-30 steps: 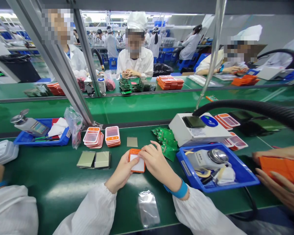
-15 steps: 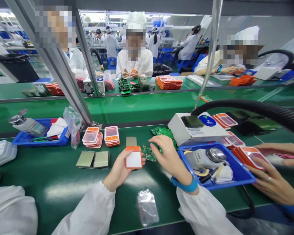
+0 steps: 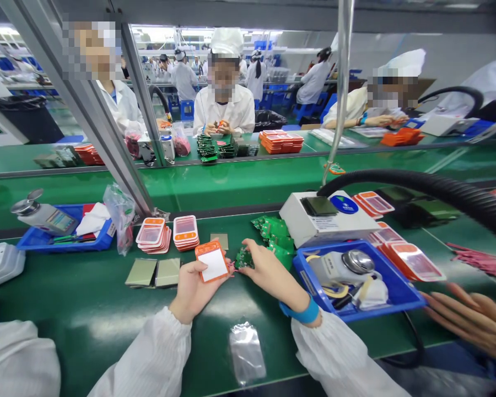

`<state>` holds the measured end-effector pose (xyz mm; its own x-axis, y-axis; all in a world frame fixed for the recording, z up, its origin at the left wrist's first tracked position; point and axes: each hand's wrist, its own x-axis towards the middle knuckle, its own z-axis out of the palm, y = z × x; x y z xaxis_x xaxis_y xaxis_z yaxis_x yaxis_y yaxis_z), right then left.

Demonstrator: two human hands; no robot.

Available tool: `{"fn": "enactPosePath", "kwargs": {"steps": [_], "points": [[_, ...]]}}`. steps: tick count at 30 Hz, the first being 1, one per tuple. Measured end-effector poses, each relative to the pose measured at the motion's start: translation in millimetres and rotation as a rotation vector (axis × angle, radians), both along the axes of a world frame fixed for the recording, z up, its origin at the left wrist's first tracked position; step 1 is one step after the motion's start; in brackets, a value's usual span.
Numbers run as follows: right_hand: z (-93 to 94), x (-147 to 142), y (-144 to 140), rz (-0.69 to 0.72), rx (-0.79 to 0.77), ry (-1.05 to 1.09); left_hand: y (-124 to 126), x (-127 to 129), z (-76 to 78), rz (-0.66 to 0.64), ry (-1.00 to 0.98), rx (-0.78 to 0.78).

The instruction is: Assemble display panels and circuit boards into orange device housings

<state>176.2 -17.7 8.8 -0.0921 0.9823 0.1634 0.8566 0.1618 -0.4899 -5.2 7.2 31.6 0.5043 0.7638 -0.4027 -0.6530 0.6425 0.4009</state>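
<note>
Item: one orange-rimmed case (image 3: 212, 263), white face upward, held over the green table (image 3: 209, 339) in the left hand (image 3: 195, 288). Thumb over the near left edge; fingers beneath, largely hidden. Long axis: appears to run away from the person, far end leaning left.

Item: one green circuit board (image 3: 243, 257), in the right hand (image 3: 268, 275). Fingers narrow, pinching it between thumb and forefinger. Long axis: cannot be told, the fingers covering part of it.

Relation: board just beside the case, off its right edge, the right hand nearer to that edge. A pink strand (image 3: 232, 268), probably wire, shows between them; whether it joins both is unclear.

Surroundings: pile of green boards (image 3: 278, 238) beyond the right hand; one square panel (image 3: 220, 240) just past the case; flat panels (image 3: 141, 272) left of it; framed covers (image 3: 186, 230) behind those; clear bag (image 3: 247, 353) nearer the person; blue tray (image 3: 380, 312) at right.
</note>
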Motion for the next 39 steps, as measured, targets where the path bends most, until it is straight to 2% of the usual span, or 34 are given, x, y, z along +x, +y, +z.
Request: {"fn": "enactPosePath", "kwargs": {"steps": [3, 6, 9, 11, 14, 21, 26, 30, 34, 36, 39], "points": [[6.7, 1, -1, -0.085, 0.046, 0.134, -1, 1, -1.1, 0.009, -0.005, 0.014], [13.8, -5, -6, -0.116, 0.071, 0.408, -3, 3, -6.2, -0.009, -0.017, 0.045], [19.2, -17, -12, -0.081, 0.068, 0.616, -9, 5, -11.5, -0.078, -0.003, 0.094], [20.5, -25, -16, -0.094, 0.083, 0.667, -14, 7, -13.4, -0.151, -0.002, 0.145], [18.7, -32, -19, -0.116, 0.092, 0.624, -19, 10, -14.0, -0.225, 0.011, 0.212], [20.2, -22, -19, -0.016, 0.172, 0.427, -19, 9, -14.3, -0.230, 0.047, 0.261], [31.8, -9, -20, 0.233, 0.261, 0.420, -15, 4, -11.2, -0.244, 0.034, 0.281], [33.7, -8, -22, 0.369, 0.183, 0.500, -16, 3, -8.1, -0.275, -0.035, 0.276], [32.9, -10, -22, 0.324, 0.125, 0.571, -18, 2, -7.8, -0.307, -0.024, 0.290], [32.7, -9, -21, 0.285, 0.157, 0.556, -18, 2, -9.0, -0.300, -0.015, 0.288], [30.6, -8, -19, 0.283, 0.250, 0.427, -16, 3, -11.3, -0.272, -0.049, 0.255]]}}
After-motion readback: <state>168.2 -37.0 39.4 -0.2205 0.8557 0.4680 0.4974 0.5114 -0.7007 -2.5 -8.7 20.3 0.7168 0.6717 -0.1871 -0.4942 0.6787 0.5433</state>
